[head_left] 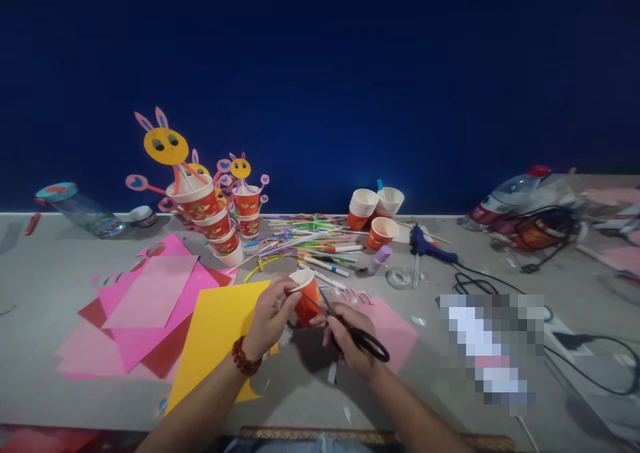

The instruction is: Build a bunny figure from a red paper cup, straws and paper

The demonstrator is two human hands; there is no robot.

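Left hand [273, 313] pinches the red paper cup [303, 314] at its 9 o'clock, right hand [353, 340] grips scissors [358, 335] at 4 — steady cup, small snips imo.

The held cup [305, 314] is red-orange outside and white inside. The scissors [357, 335] show black handles. The bracelet [246, 358] is of reddish-brown beads. The counter [30, 286] is grey; the wall [320, 93] is plain dark blue. One paper sheet [210, 333] is yellow; the paper pile [153, 293] shows light pink, hot pink and red. The largest rabbit figure [166, 148] has a yellow face and pink ears with bluish centres. The cup tower [213, 226] is red with gold print. The glue gun [425, 245] is blue, the glue stick [383, 254] purple-capped.
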